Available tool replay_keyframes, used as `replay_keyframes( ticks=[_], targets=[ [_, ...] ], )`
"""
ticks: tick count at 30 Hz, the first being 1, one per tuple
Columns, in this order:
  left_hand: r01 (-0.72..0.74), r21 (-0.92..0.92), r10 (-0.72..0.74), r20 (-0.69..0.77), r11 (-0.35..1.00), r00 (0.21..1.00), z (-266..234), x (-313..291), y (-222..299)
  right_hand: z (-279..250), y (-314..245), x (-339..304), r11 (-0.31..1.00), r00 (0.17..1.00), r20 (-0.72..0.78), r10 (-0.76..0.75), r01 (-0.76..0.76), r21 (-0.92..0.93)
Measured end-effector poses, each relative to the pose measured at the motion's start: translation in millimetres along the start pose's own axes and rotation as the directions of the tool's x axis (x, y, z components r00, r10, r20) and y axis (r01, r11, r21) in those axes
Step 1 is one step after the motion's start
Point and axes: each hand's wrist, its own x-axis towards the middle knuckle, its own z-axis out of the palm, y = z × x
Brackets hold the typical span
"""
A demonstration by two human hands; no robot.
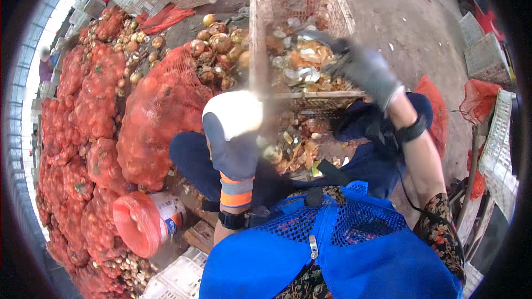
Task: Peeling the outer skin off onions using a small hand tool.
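My left hand, in a dark glove with an orange and grey cuff, is closed round a big, bright white peeled onion. It is held over my lap, left of the crate's near corner. My right hand, in a grey glove, is above the right side of a dirty white plastic crate. Its fingers are closed and blurred by motion. A dark handle and grey blade, apparently a knife, stick out leftward from it. Inside the crate lie onion skins and scraps.
Left of the crate, a red mesh sack spills unpeeled onions. More filled red sacks are heaped at the far left. A bucket lined with red mesh stands near my left knee. Stacked white crates stand at right.
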Motion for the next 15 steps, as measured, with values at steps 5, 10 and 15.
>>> replay_keyframes(
  ticks=[5,10,15],
  targets=[
    [-0.432,0.601,0.473,0.101,0.672,0.875,14.9,8.9,-24.3,47.3,-38.5,-45.4,0.642,0.93,0.127,-0.346,0.136,0.754],
    [-0.57,0.659,0.543,0.279,0.491,0.792,35.7,-0.4,-26.3,85.0,-36.1,-45.3,0.562,0.932,0.142,-0.333,0.075,0.824],
    [-0.548,0.589,0.553,0.195,0.594,0.81,39.0,-7.4,-29.0,88.0,-26.2,-50.0,0.548,0.939,0.141,-0.315,0.059,0.834]
  ],
)
